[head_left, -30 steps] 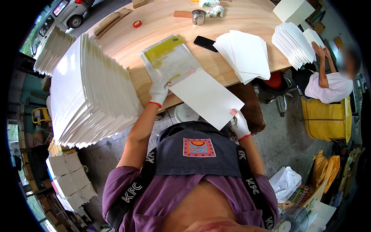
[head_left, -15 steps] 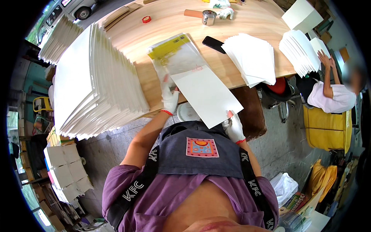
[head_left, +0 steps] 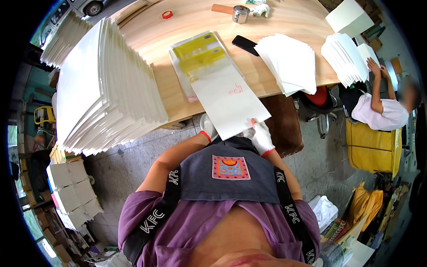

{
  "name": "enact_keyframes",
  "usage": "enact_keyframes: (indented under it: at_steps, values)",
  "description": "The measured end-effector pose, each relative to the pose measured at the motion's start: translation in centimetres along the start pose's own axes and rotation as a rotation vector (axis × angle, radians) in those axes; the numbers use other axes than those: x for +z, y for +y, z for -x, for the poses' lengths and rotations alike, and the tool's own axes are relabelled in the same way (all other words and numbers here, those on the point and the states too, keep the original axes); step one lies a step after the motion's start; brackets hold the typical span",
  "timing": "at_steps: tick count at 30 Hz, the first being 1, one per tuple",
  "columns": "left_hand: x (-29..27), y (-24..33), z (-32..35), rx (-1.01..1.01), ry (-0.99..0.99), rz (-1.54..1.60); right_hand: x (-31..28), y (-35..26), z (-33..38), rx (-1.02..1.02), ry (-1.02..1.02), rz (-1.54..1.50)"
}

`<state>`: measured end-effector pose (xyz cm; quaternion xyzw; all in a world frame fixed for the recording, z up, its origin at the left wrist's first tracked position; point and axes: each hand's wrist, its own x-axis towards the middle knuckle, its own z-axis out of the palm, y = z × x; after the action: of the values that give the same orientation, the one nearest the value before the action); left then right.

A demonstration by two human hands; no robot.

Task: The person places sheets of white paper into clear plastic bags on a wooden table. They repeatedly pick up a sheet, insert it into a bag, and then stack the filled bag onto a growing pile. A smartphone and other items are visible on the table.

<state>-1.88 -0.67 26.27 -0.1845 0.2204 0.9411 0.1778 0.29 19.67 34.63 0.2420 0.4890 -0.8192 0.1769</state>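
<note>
My right hand, in a white knit glove with a red cuff, pinches the near right edge of a flat white sheet, thumb on top. The sheet bears a red handwritten mark and slants over the table's front edge. Its far end lies at clear plastic bags with yellow print; whether it is inside or on top, I cannot tell. My left hand, gloved the same way, is by the sheet's near left edge, above my lap. Its fingers are mostly hidden behind the sheet.
Left on the wooden table stands a tall pile of white packets. To the right are a black phone, a fanned white stack and another stack. Farther off sit a metal pot and red tape. A person works at right.
My left hand has left the bags' left edge and come down toward me beside the sheet. The sheet has shifted left, showing more of its red mark, with my right hand still on it.
</note>
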Motion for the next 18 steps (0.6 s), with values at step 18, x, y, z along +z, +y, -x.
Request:
enact_keyframes:
  at_steps: [18]
  values:
    - [-2.7,4.7,3.8,0.038,0.452,-0.461,7.7,0.8,-4.3,-0.402,-0.455,1.184]
